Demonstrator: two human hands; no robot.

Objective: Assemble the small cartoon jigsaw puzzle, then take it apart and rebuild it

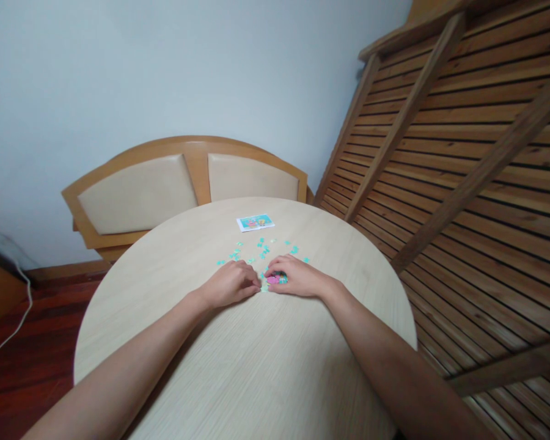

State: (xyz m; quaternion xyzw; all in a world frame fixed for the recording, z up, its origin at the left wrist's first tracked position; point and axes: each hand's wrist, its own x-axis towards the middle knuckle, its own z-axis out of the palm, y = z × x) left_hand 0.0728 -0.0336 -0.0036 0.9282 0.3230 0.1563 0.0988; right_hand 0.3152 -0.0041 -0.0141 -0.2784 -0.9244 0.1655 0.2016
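Observation:
Small jigsaw pieces lie on the round table, with a joined pink and teal patch [274, 279] near the middle. My right hand [297, 276] curves around this patch from the right, thumb and fingers at its edges; the palm hides part of it. From the left, my left hand [233, 283] comes close, its fingers bent and pinched together at a pale green jigsaw piece [264, 288]. How firmly it grips that piece is hard to see. Loose teal jigsaw pieces [263, 250] are scattered just beyond both hands.
A picture card [255, 222] with a teal scene lies farther back on the pale wooden table [266, 366]. Behind the table stands a padded headboard [137, 192]. A slatted wooden panel [449, 159] leans on the right. A white cable [27, 299] hangs at left.

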